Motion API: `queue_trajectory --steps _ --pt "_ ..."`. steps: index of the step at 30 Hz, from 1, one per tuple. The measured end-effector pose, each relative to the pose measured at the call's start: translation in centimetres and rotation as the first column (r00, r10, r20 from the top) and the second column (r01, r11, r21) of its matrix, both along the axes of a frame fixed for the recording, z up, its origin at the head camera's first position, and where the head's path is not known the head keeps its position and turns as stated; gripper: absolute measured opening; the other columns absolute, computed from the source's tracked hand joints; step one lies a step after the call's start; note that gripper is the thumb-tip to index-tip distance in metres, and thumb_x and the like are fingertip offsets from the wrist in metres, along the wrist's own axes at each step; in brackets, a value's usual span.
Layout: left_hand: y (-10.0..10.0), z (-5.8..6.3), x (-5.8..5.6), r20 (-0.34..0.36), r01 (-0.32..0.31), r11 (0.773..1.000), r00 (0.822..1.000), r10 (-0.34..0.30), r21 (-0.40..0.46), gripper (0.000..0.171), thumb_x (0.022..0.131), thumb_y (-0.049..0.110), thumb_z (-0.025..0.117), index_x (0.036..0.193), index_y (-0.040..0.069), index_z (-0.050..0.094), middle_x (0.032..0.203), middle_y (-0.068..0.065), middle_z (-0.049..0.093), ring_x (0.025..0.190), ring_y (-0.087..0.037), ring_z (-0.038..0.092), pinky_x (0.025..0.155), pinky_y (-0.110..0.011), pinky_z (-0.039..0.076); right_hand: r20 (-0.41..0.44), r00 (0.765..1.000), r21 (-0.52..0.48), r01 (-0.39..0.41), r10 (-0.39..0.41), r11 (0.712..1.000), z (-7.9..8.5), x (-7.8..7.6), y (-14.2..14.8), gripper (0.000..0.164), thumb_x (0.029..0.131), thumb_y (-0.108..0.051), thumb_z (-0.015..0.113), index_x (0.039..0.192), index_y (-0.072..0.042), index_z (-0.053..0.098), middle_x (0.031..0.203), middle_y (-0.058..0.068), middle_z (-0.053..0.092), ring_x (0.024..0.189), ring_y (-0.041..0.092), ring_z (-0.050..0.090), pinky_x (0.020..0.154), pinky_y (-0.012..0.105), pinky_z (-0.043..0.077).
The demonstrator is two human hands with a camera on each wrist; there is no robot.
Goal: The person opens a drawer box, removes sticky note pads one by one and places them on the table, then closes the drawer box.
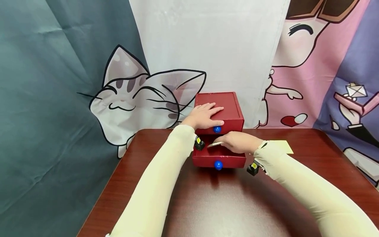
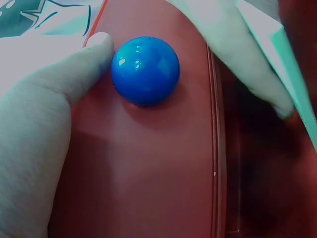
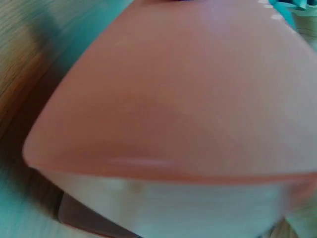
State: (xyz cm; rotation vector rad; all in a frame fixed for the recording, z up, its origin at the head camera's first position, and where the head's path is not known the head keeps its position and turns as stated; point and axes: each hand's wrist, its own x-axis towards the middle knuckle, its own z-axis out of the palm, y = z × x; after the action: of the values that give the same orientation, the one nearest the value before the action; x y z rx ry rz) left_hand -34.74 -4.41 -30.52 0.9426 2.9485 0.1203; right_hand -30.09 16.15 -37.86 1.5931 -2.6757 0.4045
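Note:
A red box (image 1: 220,105) with two drawers stands at the back of the table, a round blue knob (image 2: 145,71) on its upper drawer. My left hand (image 1: 204,117) rests on the box's top with fingers spread, the thumb over the front edge beside that knob. Below, the lower drawer (image 1: 207,161) is pulled out, with its own blue knob (image 1: 218,165). Over this drawer, my right hand (image 1: 241,142) pinches a thin, pale, flat piece (image 1: 215,144) that points down into it. In the right wrist view the drawer's red outer face (image 3: 183,99) hides my right fingers.
A pale yellow sheet of paper (image 1: 281,146) lies on the brown table (image 1: 225,204) to the right of the box, partly behind my right wrist. Close behind the box hangs a printed cloth (image 1: 213,42) with cartoon figures.

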Motion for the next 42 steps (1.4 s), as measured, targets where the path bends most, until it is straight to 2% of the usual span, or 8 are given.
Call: queue_trajectory --steps 5,10,16,20,23,30,35,42 --pt "0.0 -0.1 0.0 -0.002 -0.003 1.000 1.000 0.003 0.008 0.074 0.097 0.069 0.043 0.161 0.037 0.025 0.169 -0.002 0.018 0.155 -0.025 0.013 0.124 -0.048 0.009 0.023 1.000 -0.090 0.016 -0.014 0.996 1.2 0.4 0.8 0.027 0.100 -0.009 0.062 0.124 -0.014 0.069 0.108 -0.002 0.073 0.091 0.011 0.070 0.088 0.038 0.058" --pt "0.0 -0.1 0.0 0.002 -0.010 1.000 1.000 0.010 0.015 0.074 0.097 0.070 0.043 0.161 0.037 0.025 0.169 -0.002 0.017 0.155 -0.025 0.013 0.124 -0.048 0.009 0.013 1.000 -0.127 0.025 -0.023 0.992 2.2 0.7 1.8 0.025 0.100 -0.009 0.059 0.123 -0.013 0.069 0.086 -0.003 0.068 0.070 0.003 0.057 0.072 0.031 0.056" --pt "0.2 -0.2 0.1 0.015 -0.005 1.000 1.000 0.005 0.015 0.074 0.097 0.070 0.043 0.161 0.037 0.025 0.169 -0.001 0.016 0.155 -0.025 0.013 0.124 -0.047 0.008 0.009 0.998 -0.195 0.061 -0.060 0.979 3.3 1.4 3.7 0.029 0.098 -0.006 0.060 0.124 -0.015 0.070 0.087 -0.003 0.067 0.066 0.002 0.051 0.064 0.026 0.049" --pt "0.3 -0.1 0.1 0.007 -0.005 1.000 1.000 0.005 0.016 0.074 0.096 0.070 0.044 0.161 0.037 0.026 0.169 -0.001 0.018 0.155 -0.025 0.014 0.124 -0.047 0.010 -0.061 0.993 -0.247 0.087 -0.105 0.965 3.8 1.8 5.4 0.030 0.094 -0.002 0.058 0.118 -0.016 0.071 0.080 -0.009 0.063 0.059 0.001 0.047 0.055 0.024 0.045" --pt "0.3 -0.1 0.1 0.001 -0.005 1.000 1.000 0.005 0.018 0.074 0.096 0.069 0.044 0.161 0.037 0.027 0.168 -0.002 0.019 0.154 -0.025 0.015 0.124 -0.048 0.010 -0.134 0.978 -0.290 0.114 -0.159 0.950 3.7 2.1 6.7 0.030 0.090 -0.001 0.059 0.112 -0.017 0.072 0.079 -0.012 0.064 0.056 -0.001 0.045 0.051 0.023 0.042" --pt "0.0 0.1 0.1 0.001 -0.016 0.999 1.000 0.016 0.029 0.073 0.096 0.068 0.045 0.161 0.037 0.027 0.168 -0.001 0.019 0.155 -0.025 0.014 0.124 -0.047 0.009 -0.209 0.947 -0.333 0.165 -0.244 0.928 2.1 2.2 9.7 0.032 0.084 0.001 0.061 0.107 -0.017 0.074 0.077 -0.015 0.063 0.056 -0.001 0.045 0.050 0.023 0.041" --pt "0.1 0.3 0.1 0.005 -0.016 1.000 1.000 0.015 0.026 0.073 0.096 0.068 0.045 0.160 0.037 0.027 0.168 -0.001 0.019 0.155 -0.025 0.014 0.124 -0.047 0.009 -0.209 0.928 -0.318 0.232 -0.307 0.919 0.0 2.1 12.1 0.034 0.083 0.000 0.060 0.107 -0.019 0.073 0.069 -0.020 0.054 0.057 -0.001 0.043 0.053 0.024 0.040" --pt "0.1 0.1 0.0 0.010 -0.015 1.000 1.000 0.015 0.024 0.075 0.096 0.069 0.045 0.161 0.037 0.026 0.168 -0.001 0.019 0.154 -0.026 0.015 0.124 -0.048 0.009 -0.206 0.892 -0.243 0.353 -0.403 0.904 -3.4 1.9 14.4 0.033 0.082 -0.005 0.062 0.111 -0.016 0.074 0.073 -0.014 0.062 0.063 0.007 0.050 0.059 0.033 0.047"
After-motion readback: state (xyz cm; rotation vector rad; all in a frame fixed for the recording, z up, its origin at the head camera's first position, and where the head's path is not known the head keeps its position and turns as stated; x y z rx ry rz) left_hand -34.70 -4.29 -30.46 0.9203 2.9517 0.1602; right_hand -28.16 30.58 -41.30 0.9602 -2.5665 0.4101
